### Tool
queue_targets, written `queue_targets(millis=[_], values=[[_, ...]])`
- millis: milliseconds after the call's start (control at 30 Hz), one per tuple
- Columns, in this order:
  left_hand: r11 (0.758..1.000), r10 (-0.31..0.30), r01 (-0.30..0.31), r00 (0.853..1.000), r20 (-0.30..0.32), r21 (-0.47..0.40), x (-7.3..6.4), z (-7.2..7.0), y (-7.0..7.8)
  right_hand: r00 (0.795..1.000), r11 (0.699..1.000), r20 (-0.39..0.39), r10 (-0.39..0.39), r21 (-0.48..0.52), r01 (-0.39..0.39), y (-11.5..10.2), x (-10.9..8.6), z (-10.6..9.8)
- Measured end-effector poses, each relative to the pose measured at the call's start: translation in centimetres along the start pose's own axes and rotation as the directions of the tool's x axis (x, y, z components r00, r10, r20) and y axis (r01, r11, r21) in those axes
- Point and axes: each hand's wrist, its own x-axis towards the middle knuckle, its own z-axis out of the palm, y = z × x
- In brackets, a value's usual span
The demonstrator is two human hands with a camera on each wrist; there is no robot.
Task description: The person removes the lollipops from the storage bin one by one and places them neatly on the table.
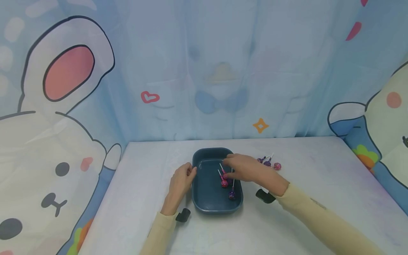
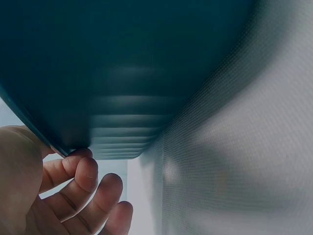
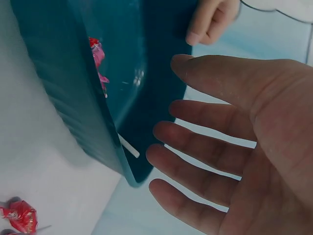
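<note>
A dark teal plastic tray [image 1: 204,198] with raised walls stands on the white table. My left hand [image 1: 181,182] pinches its left rim between thumb and index finger, the other fingers loosely bent below, as the left wrist view shows. Over the tray's right side hovers my right hand [image 1: 251,170], its fingers spread and nothing in them. Inside the tray lie several wrapped lollipops, among them a pink lollipop [image 1: 224,183] and a purple lollipop [image 1: 232,194]; my right hand partly hides some. In the right wrist view, a white stick [image 3: 129,146] shows past the tray's wall.
Behind my right hand, several more lollipops [image 1: 267,163] lie loose on the table [image 1: 306,170], to the tray's right. A light blue cartoon-print curtain [image 1: 223,46] hangs along the table's back edge and on both sides.
</note>
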Motion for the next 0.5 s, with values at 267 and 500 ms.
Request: queue_targets(millis=[267, 500], values=[[1.000, -0.005, 0.005, 1.000, 0.004, -0.010, -0.1, -0.1, 0.1, 0.999, 0.999, 0.042, 0.005, -0.042, -0.003, -0.9, 1.2, 0.7], [1.000, 0.002, -0.002, 1.000, 0.003, -0.007, 0.0, 0.0, -0.1, 0.996, 0.992, 0.084, -0.012, -0.126, 0.023, -1.2, 2.0, 1.8]])
